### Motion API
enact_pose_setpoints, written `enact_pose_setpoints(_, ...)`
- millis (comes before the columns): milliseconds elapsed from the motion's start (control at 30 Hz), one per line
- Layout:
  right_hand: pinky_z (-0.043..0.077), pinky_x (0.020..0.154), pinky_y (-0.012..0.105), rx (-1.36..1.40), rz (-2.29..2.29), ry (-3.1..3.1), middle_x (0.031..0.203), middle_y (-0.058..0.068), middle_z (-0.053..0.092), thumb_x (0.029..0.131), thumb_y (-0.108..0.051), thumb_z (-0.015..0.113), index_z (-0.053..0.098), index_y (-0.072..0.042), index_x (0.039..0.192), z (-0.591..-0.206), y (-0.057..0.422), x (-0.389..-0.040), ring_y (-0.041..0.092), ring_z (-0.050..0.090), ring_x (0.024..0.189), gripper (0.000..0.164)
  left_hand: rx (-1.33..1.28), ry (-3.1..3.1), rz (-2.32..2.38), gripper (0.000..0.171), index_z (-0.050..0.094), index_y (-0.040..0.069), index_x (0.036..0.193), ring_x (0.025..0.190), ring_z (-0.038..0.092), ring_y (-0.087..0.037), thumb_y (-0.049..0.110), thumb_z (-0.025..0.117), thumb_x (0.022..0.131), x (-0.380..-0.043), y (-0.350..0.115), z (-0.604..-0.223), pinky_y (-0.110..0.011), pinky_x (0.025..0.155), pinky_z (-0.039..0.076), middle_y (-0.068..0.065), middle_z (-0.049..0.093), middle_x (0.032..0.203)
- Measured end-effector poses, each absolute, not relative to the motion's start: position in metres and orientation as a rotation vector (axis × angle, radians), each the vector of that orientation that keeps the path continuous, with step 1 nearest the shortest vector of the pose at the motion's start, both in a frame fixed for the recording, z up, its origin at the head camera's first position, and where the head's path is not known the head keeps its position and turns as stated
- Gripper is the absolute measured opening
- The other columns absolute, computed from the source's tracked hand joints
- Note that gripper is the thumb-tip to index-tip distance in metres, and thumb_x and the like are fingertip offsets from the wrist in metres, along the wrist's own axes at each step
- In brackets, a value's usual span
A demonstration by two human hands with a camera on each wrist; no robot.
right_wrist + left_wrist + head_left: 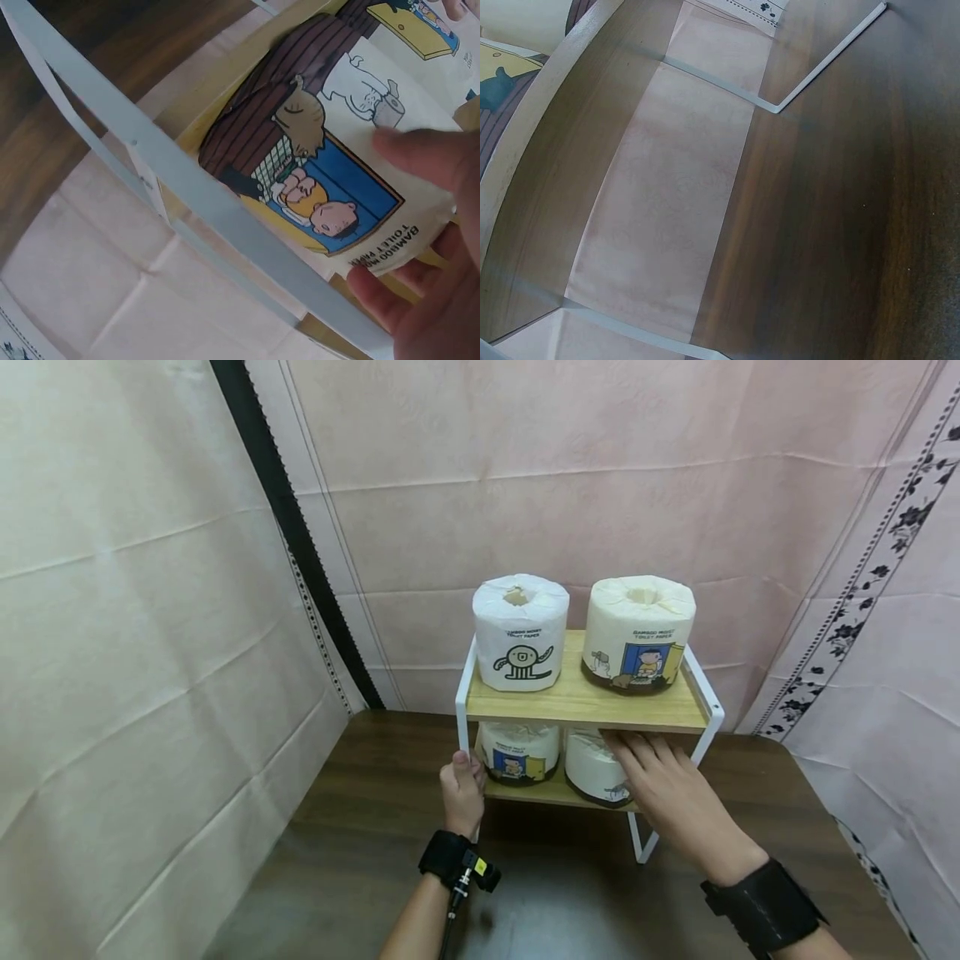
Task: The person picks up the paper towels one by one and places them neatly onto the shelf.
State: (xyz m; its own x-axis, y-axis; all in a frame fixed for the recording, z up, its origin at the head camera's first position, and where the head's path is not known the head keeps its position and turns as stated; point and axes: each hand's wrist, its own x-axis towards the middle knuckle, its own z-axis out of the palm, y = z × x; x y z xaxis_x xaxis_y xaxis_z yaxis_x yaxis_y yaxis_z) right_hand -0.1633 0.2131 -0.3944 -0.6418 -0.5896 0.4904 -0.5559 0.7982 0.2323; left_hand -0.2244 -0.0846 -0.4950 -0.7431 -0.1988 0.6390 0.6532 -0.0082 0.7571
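A two-tier shelf point(570, 706) with wooden boards and white metal side frames stands on the table. At its left front post, my left hand point(462, 793) grips the white frame, with the fingers curled round it. On the lower board, my right hand point(663, 789) holds a wrapped toilet paper roll point(592, 768) at the right. In the right wrist view the thumb point(420, 157) presses the printed side of this roll point(300, 172), and the fingers curl at its top end. The left wrist view shows no hand, only the shelf's underside and frame.
Another toilet paper roll point(519, 752) stands on the lower board to the left. The upper board bears a white roll point(521, 643) and a printed roll point(637, 635). A dark wooden table point(360, 860) lies beneath, with pale cloth curtains point(585, 518) behind and at both sides.
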Motion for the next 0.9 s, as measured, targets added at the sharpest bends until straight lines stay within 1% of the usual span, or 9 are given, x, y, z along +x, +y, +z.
enact_pose_setpoints(133,0.048,0.102,0.057,0.843,-0.066,-2.402,0.145,0.022,0.053,0.082,0.000,0.085,0.046,-0.001,0.153,-0.395,0.212,-0.165,0.040,0.052,0.131,0.080,-0.461,-1.679,-1.813,0.065,0.032,0.004,0.063,0.043,0.023,-0.005,0.037,0.023,0.119,-0.223,-0.085,-0.496,-0.025,0.040,0.020,0.005,0.028,0.052)
enact_pose_setpoints(233,0.049,0.099,0.057,0.831,-0.051,-2.376,0.140,0.021,0.056,0.085,-0.005,0.084,0.050,0.000,0.149,-0.394,0.212,-0.165,0.041,0.054,0.125,0.073,-0.458,-1.689,-1.810,0.067,0.031,0.004,0.063,0.043,0.023,-0.005,0.042,0.023,0.118,-0.223,-0.085,-0.496,-0.025,0.041,0.020,0.006,0.028,0.052)
enact_pose_setpoints(333,0.049,0.096,0.056,0.804,-0.047,-2.358,0.136,0.022,0.059,0.084,-0.010,0.087,0.053,0.001,0.145,-0.394,0.211,-0.165,0.042,0.055,0.121,0.071,-0.452,-1.693,-1.811,0.069,0.032,0.006,0.063,0.043,0.024,-0.005,0.048,0.024,0.117,-0.223,-0.085,-0.495,-0.024,0.042,0.021,0.008,0.029,0.052)
enact_pose_setpoints(467,0.047,0.094,0.057,0.758,-0.069,-2.349,0.135,0.022,0.060,0.081,-0.014,0.091,0.056,0.000,0.143,-0.393,0.208,-0.165,0.043,0.055,0.121,0.072,-0.464,-1.693,-1.803,0.066,0.033,0.007,0.063,0.043,0.024,-0.005,0.042,0.023,0.118,-0.223,-0.085,-0.494,-0.024,0.041,0.021,0.008,0.029,0.052)
enact_pose_setpoints(567,0.045,0.097,0.059,0.738,-0.083,-2.356,0.139,0.023,0.059,0.081,-0.017,0.092,0.056,-0.001,0.143,-0.391,0.205,-0.166,0.044,0.053,0.125,0.074,-0.468,-1.687,-1.802,0.063,0.031,0.006,0.063,0.043,0.024,-0.005,0.034,0.022,0.119,-0.223,-0.085,-0.493,-0.025,0.041,0.021,0.006,0.028,0.051)
enact_pose_setpoints(700,0.042,0.105,0.063,0.743,-0.089,-2.388,0.147,0.025,0.055,0.083,-0.021,0.092,0.053,-0.002,0.148,-0.389,0.202,-0.167,0.045,0.049,0.132,0.078,-0.457,-1.677,-1.811,0.065,0.030,0.003,0.062,0.043,0.023,-0.005,0.035,0.023,0.119,-0.222,-0.085,-0.494,-0.025,0.040,0.020,0.002,0.027,0.050)
enact_pose_setpoints(800,0.043,0.102,0.062,0.753,-0.096,-2.402,0.143,0.025,0.058,0.081,-0.026,0.093,0.053,0.000,0.147,-0.387,0.204,-0.168,0.045,0.052,0.128,0.081,-0.465,-1.675,-1.815,0.068,0.030,0.002,0.063,0.042,0.023,-0.006,0.041,0.024,0.118,-0.222,-0.084,-0.494,-0.026,0.040,0.020,-0.001,0.027,0.050)
enact_pose_setpoints(900,0.045,0.098,0.059,0.775,-0.138,-2.397,0.137,0.025,0.060,0.075,-0.032,0.097,0.054,0.001,0.144,-0.383,0.208,-0.169,0.044,0.055,0.123,0.088,-0.469,-1.676,-1.819,0.068,0.030,0.002,0.063,0.042,0.023,-0.006,0.042,0.025,0.118,-0.222,-0.084,-0.494,-0.026,0.040,0.020,-0.002,0.027,0.050)
